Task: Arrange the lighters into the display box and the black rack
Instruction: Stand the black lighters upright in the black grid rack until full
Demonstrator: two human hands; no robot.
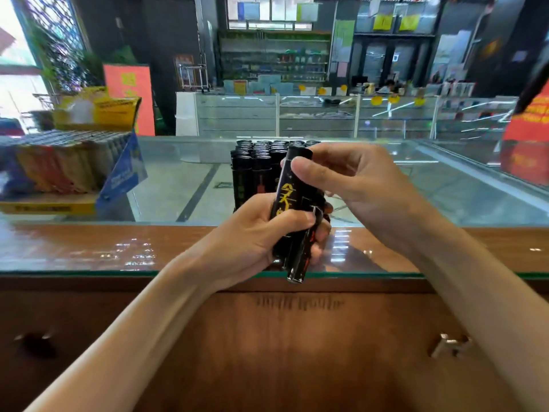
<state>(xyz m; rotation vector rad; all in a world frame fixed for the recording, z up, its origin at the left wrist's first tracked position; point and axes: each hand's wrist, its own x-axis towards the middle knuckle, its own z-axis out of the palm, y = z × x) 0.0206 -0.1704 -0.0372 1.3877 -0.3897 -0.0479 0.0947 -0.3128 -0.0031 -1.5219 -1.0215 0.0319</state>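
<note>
The left hand (255,233) grips a bundle of black lighters (297,257) over the bench (118,248) as stock — the right hand (356,179) pinches one lighter (285,188) by its top, probably to feed the black rack (252,173) just behind.

Daylight poured from the window (15,34) on my left, blown out to white, and the shop was bright overall. Streaks of glare lay on the glass bench (89,248). The box (118,176) at left was smeared with motion blur, and the far shelves (276,58) were soft. Straight lines bowed near the edges. The lighters (292,230) in my left hand (252,233) and right hand (356,179) were sharpest.
</note>
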